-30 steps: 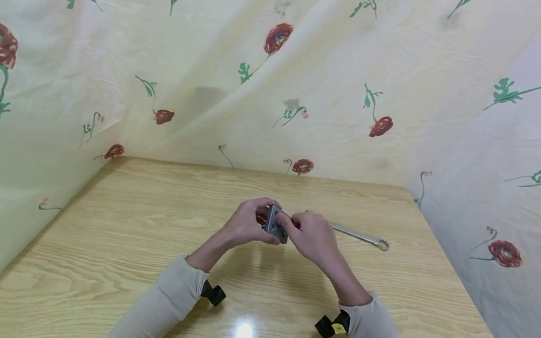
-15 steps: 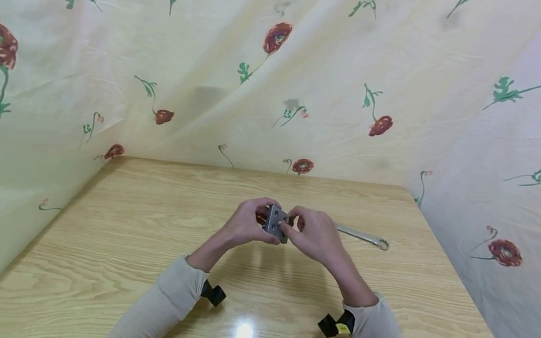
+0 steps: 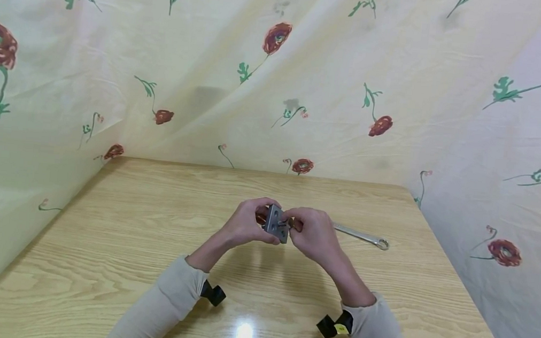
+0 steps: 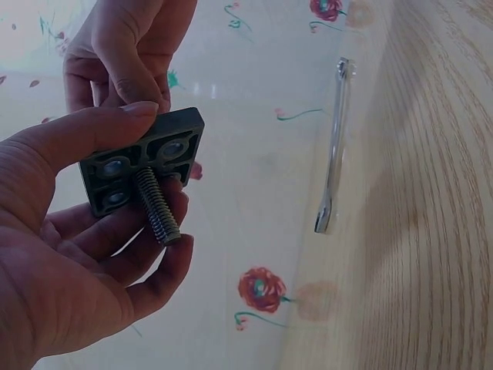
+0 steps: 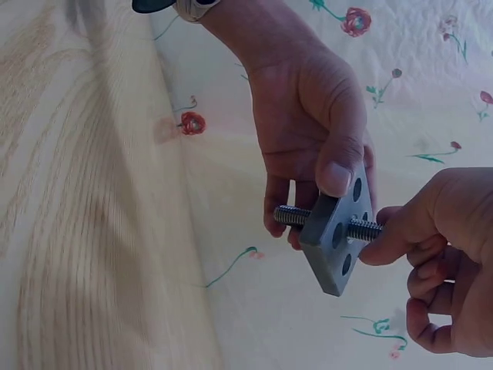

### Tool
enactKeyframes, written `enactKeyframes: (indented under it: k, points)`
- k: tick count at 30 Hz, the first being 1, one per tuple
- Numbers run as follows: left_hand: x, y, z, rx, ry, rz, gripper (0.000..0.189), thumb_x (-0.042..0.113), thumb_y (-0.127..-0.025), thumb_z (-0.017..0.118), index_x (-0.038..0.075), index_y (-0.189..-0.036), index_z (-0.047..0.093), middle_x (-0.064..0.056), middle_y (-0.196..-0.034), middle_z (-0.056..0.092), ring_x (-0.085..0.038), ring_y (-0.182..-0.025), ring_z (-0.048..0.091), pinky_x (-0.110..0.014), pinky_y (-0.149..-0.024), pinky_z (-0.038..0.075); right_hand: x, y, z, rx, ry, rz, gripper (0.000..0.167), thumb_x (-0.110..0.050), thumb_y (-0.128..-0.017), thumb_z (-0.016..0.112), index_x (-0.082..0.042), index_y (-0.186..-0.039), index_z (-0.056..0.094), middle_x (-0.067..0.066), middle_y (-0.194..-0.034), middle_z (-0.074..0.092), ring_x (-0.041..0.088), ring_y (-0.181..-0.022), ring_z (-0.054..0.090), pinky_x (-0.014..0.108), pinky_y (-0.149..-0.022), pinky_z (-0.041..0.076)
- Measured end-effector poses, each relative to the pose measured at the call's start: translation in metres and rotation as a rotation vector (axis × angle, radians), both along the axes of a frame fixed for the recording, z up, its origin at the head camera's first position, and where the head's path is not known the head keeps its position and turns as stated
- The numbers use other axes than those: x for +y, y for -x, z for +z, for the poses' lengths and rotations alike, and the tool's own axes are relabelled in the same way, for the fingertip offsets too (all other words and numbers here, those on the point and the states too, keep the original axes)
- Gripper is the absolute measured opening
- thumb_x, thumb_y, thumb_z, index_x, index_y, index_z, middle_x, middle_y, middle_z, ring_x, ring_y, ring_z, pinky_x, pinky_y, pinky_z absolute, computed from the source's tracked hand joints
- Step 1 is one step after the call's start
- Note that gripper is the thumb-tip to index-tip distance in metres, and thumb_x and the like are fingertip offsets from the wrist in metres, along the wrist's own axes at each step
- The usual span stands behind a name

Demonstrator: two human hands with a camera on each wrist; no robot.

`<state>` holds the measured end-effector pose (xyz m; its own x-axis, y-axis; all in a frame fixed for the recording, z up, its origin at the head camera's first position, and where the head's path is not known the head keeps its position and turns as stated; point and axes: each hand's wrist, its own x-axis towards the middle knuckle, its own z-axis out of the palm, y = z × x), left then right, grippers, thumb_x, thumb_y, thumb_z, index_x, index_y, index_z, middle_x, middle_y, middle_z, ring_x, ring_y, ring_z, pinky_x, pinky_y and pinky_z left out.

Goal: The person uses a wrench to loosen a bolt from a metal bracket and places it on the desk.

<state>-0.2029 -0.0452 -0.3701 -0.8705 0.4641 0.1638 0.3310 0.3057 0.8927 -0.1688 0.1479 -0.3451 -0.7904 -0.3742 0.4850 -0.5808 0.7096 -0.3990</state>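
Observation:
My left hand (image 3: 245, 223) holds a grey square plate (image 3: 273, 221) by its edges, well above the table. The plate has round holes near its corners, and its ribbed side shows in the left wrist view. A threaded metal bolt (image 4: 158, 208) runs through the middle of the plate and sticks out on both sides in the right wrist view. My right hand (image 5: 451, 247) pinches the bolt's right end between thumb and index finger, while the other fingers curl loosely. That end of the bolt is hidden by the fingertips.
A silver combination wrench (image 3: 361, 235) lies on the wooden table (image 3: 125, 231) behind and right of my right hand, which partly covers it in the head view. Flower-patterned cloth (image 3: 199, 103) stands around the back and sides.
The right thumb and fingers have shifted about the bolt's end: the thumb lay over the plate's face, and now the fingertips pinch just right of it. The left hand and plate stay put.

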Motion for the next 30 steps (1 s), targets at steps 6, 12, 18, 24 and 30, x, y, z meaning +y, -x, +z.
enactKeyframes:
  k: [6, 12, 18, 24, 30]
  points:
    - [0.0, 0.0, 0.0, 0.008, 0.005, 0.003, 0.061, 0.007, -0.068, 0.089, 0.008, -0.123, 0.064, -0.014, -0.103, 0.07, -0.015, -0.085, 0.065, -0.03, -0.08, 0.057, 0.004, 0.0, 0.002, -0.084, -0.036, -0.016, 0.042, -0.014, -0.079, 0.076, -0.009, -0.12, 0.066, -0.002, -0.062, 0.052, 0.006, -0.054, 0.038, 0.021, -0.052, 0.029]
    - [0.0, -0.002, 0.001, 0.023, 0.014, -0.003, 0.061, 0.009, -0.069, 0.089, 0.008, -0.124, 0.063, -0.014, -0.104, 0.07, -0.016, -0.085, 0.066, -0.031, -0.081, 0.058, 0.0, 0.002, -0.001, -0.188, -0.048, -0.223, 0.044, -0.052, -0.095, 0.06, -0.01, -0.083, 0.065, 0.0, -0.058, 0.052, 0.013, -0.048, 0.041, 0.025, -0.048, 0.03]
    - [0.0, -0.002, 0.0, 0.028, 0.016, -0.008, 0.061, 0.01, -0.068, 0.089, 0.008, -0.124, 0.064, -0.014, -0.103, 0.07, -0.015, -0.085, 0.066, -0.031, -0.082, 0.057, -0.005, 0.005, -0.009, -0.236, -0.115, -0.275, 0.063, -0.054, -0.103, 0.044, -0.018, -0.051, 0.047, -0.005, -0.047, 0.039, 0.012, -0.042, 0.037, 0.025, -0.043, 0.025]
    - [0.0, -0.002, 0.001, 0.022, 0.012, -0.009, 0.061, 0.01, -0.068, 0.09, 0.008, -0.124, 0.064, -0.014, -0.106, 0.07, -0.014, -0.085, 0.065, -0.031, -0.083, 0.056, -0.004, 0.004, -0.006, -0.244, -0.105, -0.215, 0.051, -0.042, -0.103, 0.051, -0.015, -0.059, 0.056, -0.005, -0.05, 0.04, 0.012, -0.045, 0.037, 0.024, -0.045, 0.027]
    - [0.0, -0.002, 0.001, 0.013, 0.011, -0.002, 0.062, 0.009, -0.067, 0.09, 0.009, -0.124, 0.064, -0.013, -0.105, 0.071, -0.014, -0.085, 0.065, -0.028, -0.082, 0.055, -0.001, 0.002, -0.001, -0.271, -0.073, -0.162, 0.035, -0.036, -0.099, 0.06, -0.012, -0.075, 0.065, -0.003, -0.057, 0.05, 0.011, -0.048, 0.04, 0.024, -0.047, 0.029]
